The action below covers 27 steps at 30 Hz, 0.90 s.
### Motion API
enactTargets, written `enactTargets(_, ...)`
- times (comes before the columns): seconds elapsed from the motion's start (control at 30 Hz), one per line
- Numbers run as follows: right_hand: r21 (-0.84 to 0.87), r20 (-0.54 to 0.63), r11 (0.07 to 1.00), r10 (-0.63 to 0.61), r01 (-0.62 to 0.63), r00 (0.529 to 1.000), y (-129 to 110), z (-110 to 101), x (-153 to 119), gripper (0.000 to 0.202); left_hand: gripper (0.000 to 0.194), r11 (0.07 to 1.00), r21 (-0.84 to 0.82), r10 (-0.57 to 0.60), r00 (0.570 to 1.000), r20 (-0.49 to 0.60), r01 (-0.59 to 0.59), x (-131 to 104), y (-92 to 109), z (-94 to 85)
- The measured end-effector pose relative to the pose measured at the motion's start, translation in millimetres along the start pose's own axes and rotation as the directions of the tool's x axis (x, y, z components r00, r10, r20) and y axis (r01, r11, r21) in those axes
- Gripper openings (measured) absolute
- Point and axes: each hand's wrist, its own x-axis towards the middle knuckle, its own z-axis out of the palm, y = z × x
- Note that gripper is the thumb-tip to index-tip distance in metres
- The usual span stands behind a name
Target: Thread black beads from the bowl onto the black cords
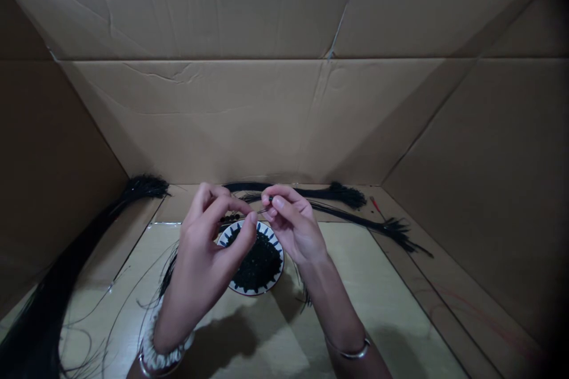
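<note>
My left hand (213, 243) is raised over the left rim of a bowl, thumb and forefinger pinched together on a thin dark strand (261, 211). Just right of it, my right hand (291, 222) pinches a small black bead (271, 198) at the strand's other end. Several dark beads (231, 217) show behind my left fingers; whether they sit on the same strand I cannot tell. Below both hands stands a white bowl (278, 278) with blue marks on its rim, filled with tiny black pieces (255, 263).
A thick bundle of black strands (89, 237) runs down the left side, with loose strands beside it. Two more black bundles, a rear one (329, 192) and a nearer one (377, 226), lie behind my hands. Cardboard walls (249, 118) enclose the pale tabletop (355, 284).
</note>
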Motion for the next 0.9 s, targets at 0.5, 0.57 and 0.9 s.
enactTargets(0.5, 0.028, 0.051, 0.999, 0.022, -0.024, 0.998, 0.2, 4.3, -1.6, 0.018, 0.006, 1.000, 0.013, 0.010, 1.000, -0.022, -0.010, 2.7, -0.4, 1.5)
enactTargets(0.57, 0.042, 0.048, 0.999, 0.025, -0.027, 0.999, 0.6, 5.0, -2.1, 0.018, 0.007, 1.000, 0.015, 0.014, 1.000, -0.027, -0.013, 2.8, -0.4, 1.2)
enactTargets(0.9, -0.055, 0.060, 0.998, -0.025, 0.028, 0.998, 2.4, 5.0, -4.7, 0.017, 0.006, 1.000, 0.017, 0.011, 0.999, -0.032, -0.011, 1.8, -1.2, 0.0)
